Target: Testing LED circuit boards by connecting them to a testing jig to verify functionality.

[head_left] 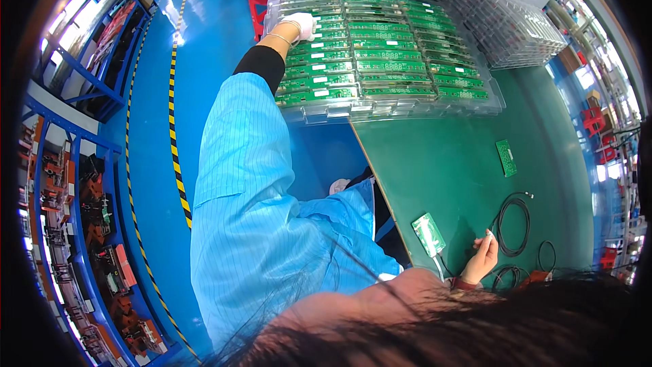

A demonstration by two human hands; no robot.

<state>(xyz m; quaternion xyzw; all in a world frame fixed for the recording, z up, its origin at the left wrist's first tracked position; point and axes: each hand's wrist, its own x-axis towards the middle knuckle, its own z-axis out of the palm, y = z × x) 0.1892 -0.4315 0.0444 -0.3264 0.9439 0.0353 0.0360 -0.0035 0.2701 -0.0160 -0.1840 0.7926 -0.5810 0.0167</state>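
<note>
My left hand (299, 26), in a white glove, reaches to the far left part of a clear plastic tray (326, 110) filled with rows of green circuit boards (387, 46). Its fingers are bent over one board in the left column; their tips are partly hidden. My right hand (483, 256), low on the green table, has its fingertips pinched together around something small and pale that I cannot make out. Beside it lies a green and white circuit board (428, 234) with a cable running from its lower end.
A loose green board (505, 158) and a coiled black cable (501, 228) lie on the green table (435, 156). Stacks of clear trays (502, 17) stand at the back. Blue shelving (109, 197) lines the left, beyond a black-and-yellow floor stripe (174, 122).
</note>
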